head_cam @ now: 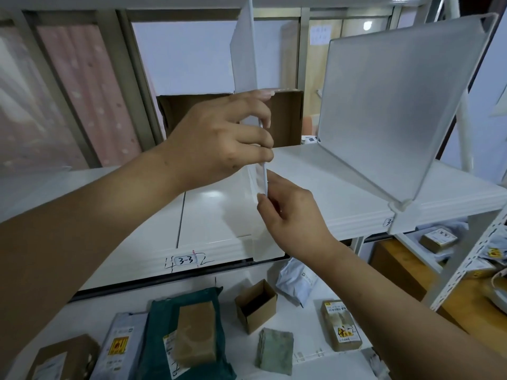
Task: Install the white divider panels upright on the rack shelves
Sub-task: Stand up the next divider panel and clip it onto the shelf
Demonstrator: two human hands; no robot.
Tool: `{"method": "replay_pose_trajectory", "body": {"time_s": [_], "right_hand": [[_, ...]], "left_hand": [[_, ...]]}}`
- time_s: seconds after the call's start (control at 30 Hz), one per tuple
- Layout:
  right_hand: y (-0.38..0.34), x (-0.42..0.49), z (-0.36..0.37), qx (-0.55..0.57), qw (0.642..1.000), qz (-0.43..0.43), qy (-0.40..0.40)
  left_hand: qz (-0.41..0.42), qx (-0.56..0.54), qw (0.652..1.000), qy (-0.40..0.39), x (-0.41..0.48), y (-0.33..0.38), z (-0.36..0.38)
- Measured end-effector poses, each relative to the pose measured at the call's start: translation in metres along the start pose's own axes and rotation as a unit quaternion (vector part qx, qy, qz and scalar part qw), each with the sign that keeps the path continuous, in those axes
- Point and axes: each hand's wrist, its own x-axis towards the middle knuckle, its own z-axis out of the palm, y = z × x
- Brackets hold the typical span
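A white divider panel (245, 48) stands upright, seen edge-on, on the white rack shelf (214, 215) in the middle of the view. My left hand (219, 138) grips its front edge halfway up. My right hand (290, 215) pinches the same edge lower down, just above the shelf's front lip. A second white divider panel (397, 111) stands upright on the shelf to the right, its foot clipped at the front lip. The shelf's front carries a label "3-3".
A brown cardboard box (285, 116) stands behind the shelf. On the lower shelf lie several parcels: a green bag (162, 325), an open small carton (255, 303), a white mailer (296, 281) and taped boxes. A perforated rack upright (466, 264) runs at the right.
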Motion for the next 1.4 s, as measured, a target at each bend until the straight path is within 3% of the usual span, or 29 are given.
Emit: {"method": "replay_pose_trajectory", "body": {"time_s": [0.53,0.67,0.9,1.1,1.23,1.4], "right_hand": [[0.007,-0.022,0.02,-0.007,0.998,0.0,0.054],[0.012,-0.029,0.017,-0.035,0.999,0.004,0.02],[0.032,-0.054,-0.004,-0.101,0.992,0.054,-0.056],[0.045,-0.056,-0.009,-0.165,0.982,-0.048,-0.083],[0.05,-0.05,-0.016,-0.221,0.964,-0.128,-0.075],[0.06,-0.047,-0.019,-0.238,0.955,-0.165,-0.067]], "left_hand": [[-0.026,-0.124,0.992,0.005,-0.01,0.016,0.027],[-0.045,-0.12,0.992,0.006,-0.018,0.02,0.028],[0.047,-0.087,0.993,-0.067,-0.03,0.036,0.031],[0.048,-0.081,0.989,-0.114,-0.048,0.049,0.039],[0.036,-0.077,0.992,-0.097,-0.049,0.052,0.041],[0.018,-0.086,0.994,-0.069,-0.049,0.057,0.044]]}}
